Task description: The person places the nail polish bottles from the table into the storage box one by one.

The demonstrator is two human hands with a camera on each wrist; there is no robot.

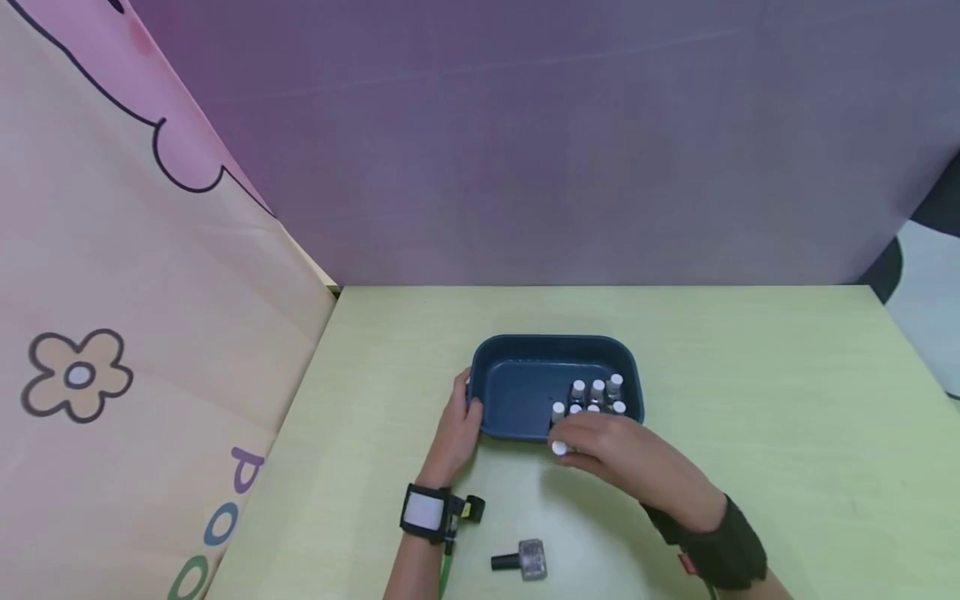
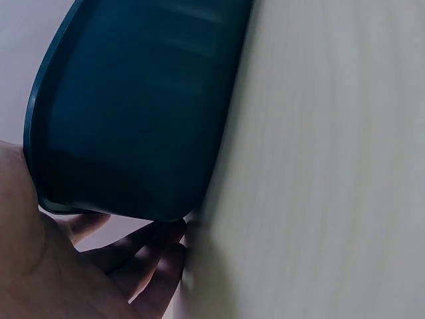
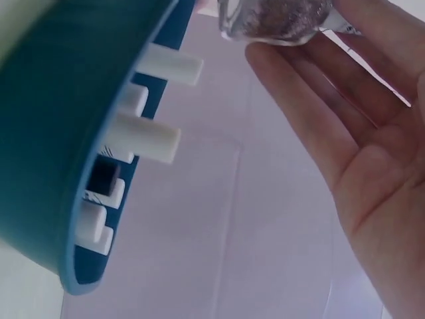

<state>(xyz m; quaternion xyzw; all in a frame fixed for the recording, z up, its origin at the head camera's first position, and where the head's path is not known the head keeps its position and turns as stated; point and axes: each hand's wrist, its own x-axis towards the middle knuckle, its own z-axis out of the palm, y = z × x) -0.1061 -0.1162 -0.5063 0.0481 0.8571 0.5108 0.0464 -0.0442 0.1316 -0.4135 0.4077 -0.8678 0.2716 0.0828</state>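
Observation:
A dark blue tray (image 1: 517, 435) stands on the table with several white-capped nail polish bottles (image 1: 597, 390) upright in its right part. My left hand (image 1: 457, 421) holds the tray at its left end, fingers against the end wall in the left wrist view. Over the tray's near edge, my right hand (image 1: 611, 442) pinches a nail polish bottle (image 3: 275, 18) of clear glass with glittery contents; its white cap (image 1: 559, 448) shows in the head view. The right palm hides part of the tray's near right corner.
Near the front, a nail polish bottle (image 1: 532, 559) with a black cap lies on its side on the pale table (image 1: 750, 400). A purple-grey curtain (image 1: 562, 167) hangs behind the table, and a printed cloth (image 1: 150, 292) borders the left.

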